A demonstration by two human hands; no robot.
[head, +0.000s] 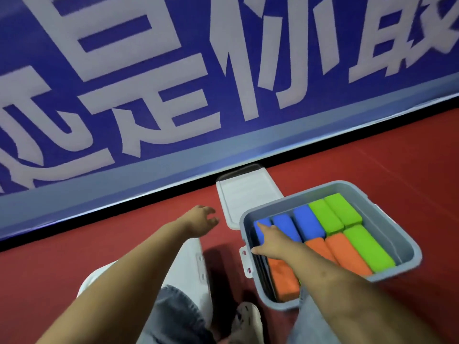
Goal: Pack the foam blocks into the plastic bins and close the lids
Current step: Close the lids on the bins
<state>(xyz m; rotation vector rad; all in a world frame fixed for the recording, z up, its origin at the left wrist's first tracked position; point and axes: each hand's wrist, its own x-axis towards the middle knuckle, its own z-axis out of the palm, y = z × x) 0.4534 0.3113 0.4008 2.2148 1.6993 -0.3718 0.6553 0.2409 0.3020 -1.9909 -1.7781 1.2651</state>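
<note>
A red floor runs under a blue banner with large white characters filling the upper frame. At lower right sits a grey rectangular plastic bin [407, 247], packed with blue, green and orange foam blocks [357, 247]. The right hand [269, 240] presses flat, fingers straight, on a blue block at the bin's left end. The left hand [201, 219] hovers mid-frame, fingers loose, grasping nothing, near the white plastic lid [244, 192] lying just behind the bin. The blocks look light and squashy; the stiff lid is probably best taken by its edges.
</note>
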